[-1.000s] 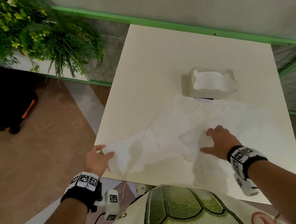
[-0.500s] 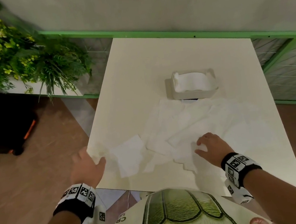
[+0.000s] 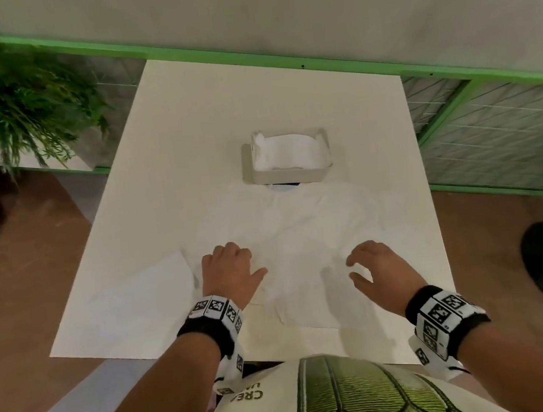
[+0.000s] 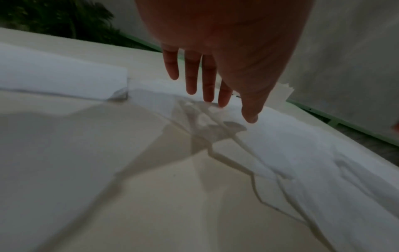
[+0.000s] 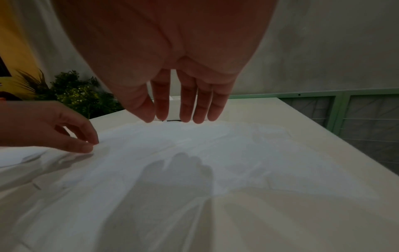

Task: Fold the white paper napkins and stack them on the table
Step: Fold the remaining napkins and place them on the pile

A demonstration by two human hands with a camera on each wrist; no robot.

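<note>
The left hand [image 3: 228,270] has let go of the folded napkin [image 3: 143,292], now beside it, and both it and the right hand [image 3: 377,269] hover empty, fingers loosely spread, over the loose napkins [image 3: 301,229], probably picking the next.

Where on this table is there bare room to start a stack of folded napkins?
Bare table runs along the far edge behind the napkin holder and down its left side. Some near-edge strip is free too. The middle is crowded with loose napkins under the left hand and right hand; a folded napkin fills near-left.

table [image 3: 203,118] | loose napkins [image 3: 300,222] | folded napkin [image 3: 150,291] | napkin holder [image 3: 289,177]
</note>
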